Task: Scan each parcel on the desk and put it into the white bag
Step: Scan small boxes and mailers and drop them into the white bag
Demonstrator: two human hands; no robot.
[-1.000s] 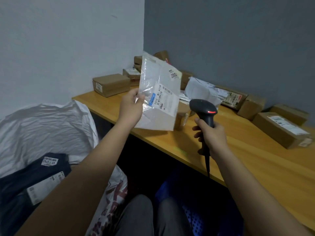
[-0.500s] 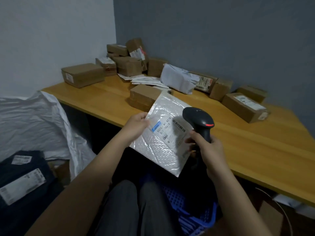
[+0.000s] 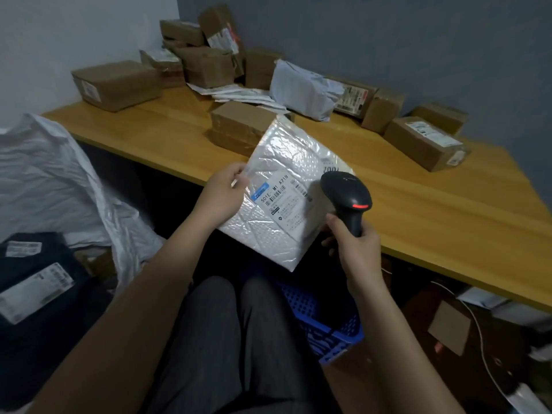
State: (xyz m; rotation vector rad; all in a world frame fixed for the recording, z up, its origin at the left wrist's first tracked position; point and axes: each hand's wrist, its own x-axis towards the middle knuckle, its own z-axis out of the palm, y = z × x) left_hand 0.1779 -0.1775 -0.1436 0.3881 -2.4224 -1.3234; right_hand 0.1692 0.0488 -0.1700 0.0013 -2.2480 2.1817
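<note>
My left hand pinches the left edge of a white bubble mailer, label side up, above my lap at the desk's front edge. My right hand grips the handle of a black barcode scanner with a red light; its head hangs over the mailer's right part. The white bag lies open at the left, with dark labelled parcels inside. Several brown boxes, among them one just behind the mailer, and a grey poly mailer sit on the wooden desk.
A blue plastic basket stands on the floor under the desk by my knees. Cardboard, papers and a white cable lie under the desk at the right. A larger box sits at the desk's left end.
The mailer came down from upright in front of the wall to lying tilted over my lap. The scanner moved in over its label. The view dropped lower.
</note>
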